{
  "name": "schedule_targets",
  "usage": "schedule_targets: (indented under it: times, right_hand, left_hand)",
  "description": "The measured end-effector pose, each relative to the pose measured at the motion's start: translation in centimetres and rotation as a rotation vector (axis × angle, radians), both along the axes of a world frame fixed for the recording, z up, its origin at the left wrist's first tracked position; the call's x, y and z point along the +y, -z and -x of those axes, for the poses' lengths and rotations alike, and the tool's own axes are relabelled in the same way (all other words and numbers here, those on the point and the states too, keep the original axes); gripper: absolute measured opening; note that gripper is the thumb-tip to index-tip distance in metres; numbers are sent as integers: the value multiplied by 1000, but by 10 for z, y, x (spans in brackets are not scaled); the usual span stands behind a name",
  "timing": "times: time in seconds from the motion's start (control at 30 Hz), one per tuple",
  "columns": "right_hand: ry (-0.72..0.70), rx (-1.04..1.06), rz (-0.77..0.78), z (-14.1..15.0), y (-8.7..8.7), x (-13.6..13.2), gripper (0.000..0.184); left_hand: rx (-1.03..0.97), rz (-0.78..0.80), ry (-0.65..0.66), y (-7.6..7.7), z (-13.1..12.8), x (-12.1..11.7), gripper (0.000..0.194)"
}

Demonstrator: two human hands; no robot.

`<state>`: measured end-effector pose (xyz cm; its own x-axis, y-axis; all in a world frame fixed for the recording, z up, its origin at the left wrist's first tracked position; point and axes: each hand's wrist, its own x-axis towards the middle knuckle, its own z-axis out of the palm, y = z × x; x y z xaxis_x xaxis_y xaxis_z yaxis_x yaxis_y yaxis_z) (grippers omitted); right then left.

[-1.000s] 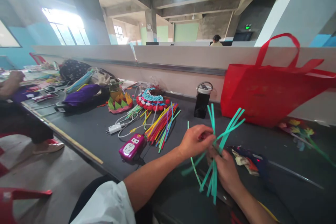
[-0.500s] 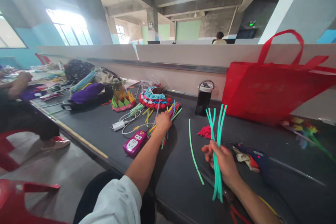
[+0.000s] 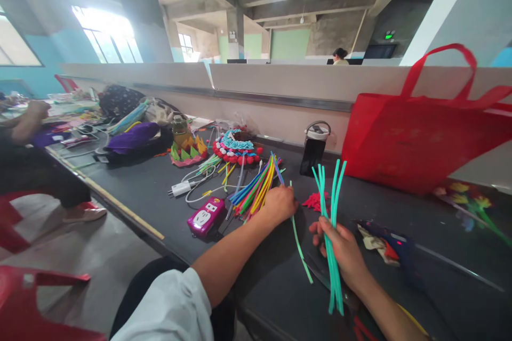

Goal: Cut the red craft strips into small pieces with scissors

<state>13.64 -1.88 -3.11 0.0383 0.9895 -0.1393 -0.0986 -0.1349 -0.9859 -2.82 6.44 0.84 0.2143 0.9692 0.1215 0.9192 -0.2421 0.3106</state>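
Note:
In my right hand (image 3: pixel 340 248) a bundle of several turquoise pipe cleaners (image 3: pixel 333 266) stands upright, pinched between thumb and fingers. My left hand (image 3: pixel 281 202) is closed over the upper part of a single light green pipe cleaner (image 3: pixel 298 248) that lies on the table; its fingertips are partly hidden. To the left of that hand is a spread pile of multicoloured pipe cleaners (image 3: pixel 254 186). A little heap of red pieces (image 3: pixel 314 202) sits between my hands, farther back. Scissors (image 3: pixel 320 273) lie partly behind the turquoise bundle.
A purple power socket (image 3: pixel 206 217) and a white charger (image 3: pixel 181 188) with cable lie left. Behind are a beaded blue-and-red piece (image 3: pixel 236 147), a felt crown (image 3: pixel 188 152) and a dark bottle (image 3: pixel 314 152). A red bag (image 3: pixel 404 144) and a glue gun (image 3: pixel 394 242) are right. Another person (image 3: pixel 36 154) sits far left.
My left hand has moved right, off the multicoloured pile and onto the single light green pipe cleaner. My right hand keeps hold of the turquoise bundle in nearly the same place.

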Motion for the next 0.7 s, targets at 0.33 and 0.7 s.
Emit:
schedule_targets:
  times: [0.33,0.7]
  right_hand:
    - [39,21,60,1,-5,-2,44]
    - [44,-20,55,0,-5,-2,46]
  left_hand:
    - [61,-171,-266,-9,35,27,39]
    - [41,-56,-358,-10,60,43,28]
